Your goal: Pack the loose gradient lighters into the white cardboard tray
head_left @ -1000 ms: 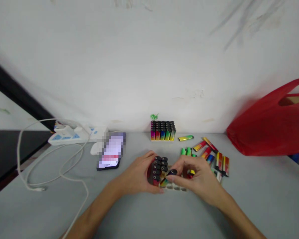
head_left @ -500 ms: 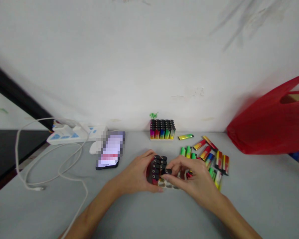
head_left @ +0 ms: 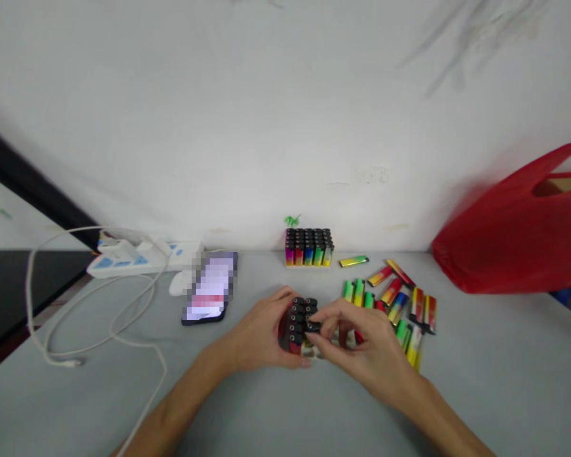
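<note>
A pale wall (head_left: 219, 127) fills the upper frame, and the grey worktop (head_left: 276, 419) spreads below it. A red bag (head_left: 514, 235) is set against the wall at the right edge. At the left of the frame, a white cable (head_left: 29, 292) is looped in front of a power strip (head_left: 185, 255), with a phone (head_left: 214, 292) lying to the right of the strip. Just below the centre, the left hand (head_left: 261, 333) is clamped around the left side of the standing lighters (head_left: 295, 320), which are packed upright in a pale tray (head_left: 321, 353). From the right, the right hand (head_left: 366, 339) is brought over the tray, its thumb and fingertips pinched on one lighter (head_left: 313, 327). Loose lighters (head_left: 416, 304) are scattered right of centre, well apart from a neat block of lighters (head_left: 309, 247) near the wall. What has just changed is the pinched lighter: it has been drawn leftward, right up to the packed ones, and its black top is now lined up below the others of the second column. By this, that column appears to be lengthened by one; whether the lighter is fully seated cannot be told behind the fingers.
</note>
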`<action>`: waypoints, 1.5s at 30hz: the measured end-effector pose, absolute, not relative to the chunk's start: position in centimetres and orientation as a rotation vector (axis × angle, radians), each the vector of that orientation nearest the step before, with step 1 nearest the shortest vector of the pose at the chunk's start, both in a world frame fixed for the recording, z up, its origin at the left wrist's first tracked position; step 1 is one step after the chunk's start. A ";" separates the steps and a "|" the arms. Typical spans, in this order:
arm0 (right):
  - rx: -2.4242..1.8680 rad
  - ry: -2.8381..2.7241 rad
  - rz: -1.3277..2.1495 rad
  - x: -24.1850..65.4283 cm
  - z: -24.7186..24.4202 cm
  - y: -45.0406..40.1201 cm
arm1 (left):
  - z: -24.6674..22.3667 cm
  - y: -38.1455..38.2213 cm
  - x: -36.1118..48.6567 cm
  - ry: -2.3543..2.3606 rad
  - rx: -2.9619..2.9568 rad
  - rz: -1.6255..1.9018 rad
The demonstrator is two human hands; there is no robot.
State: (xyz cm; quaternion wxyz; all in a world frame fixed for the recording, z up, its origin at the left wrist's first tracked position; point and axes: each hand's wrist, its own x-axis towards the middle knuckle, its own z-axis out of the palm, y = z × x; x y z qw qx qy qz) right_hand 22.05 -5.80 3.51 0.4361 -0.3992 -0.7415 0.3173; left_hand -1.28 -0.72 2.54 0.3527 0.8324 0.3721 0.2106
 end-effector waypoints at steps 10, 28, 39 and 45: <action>-0.968 -1.951 0.714 22.1 3.6 -6.1 | 2.5 -0.7 -1.2 0.933 2.129 0.572; -2.465 -1.737 0.137 27.7 4.4 -3.4 | 2.7 -0.7 -1.4 0.994 2.142 0.510; -2.165 -1.928 0.287 34.2 3.2 -3.8 | 2.8 -0.5 -1.3 0.984 2.123 0.512; -2.119 -1.910 0.270 33.5 2.9 -3.4 | 2.8 -0.5 -1.3 0.995 2.130 0.509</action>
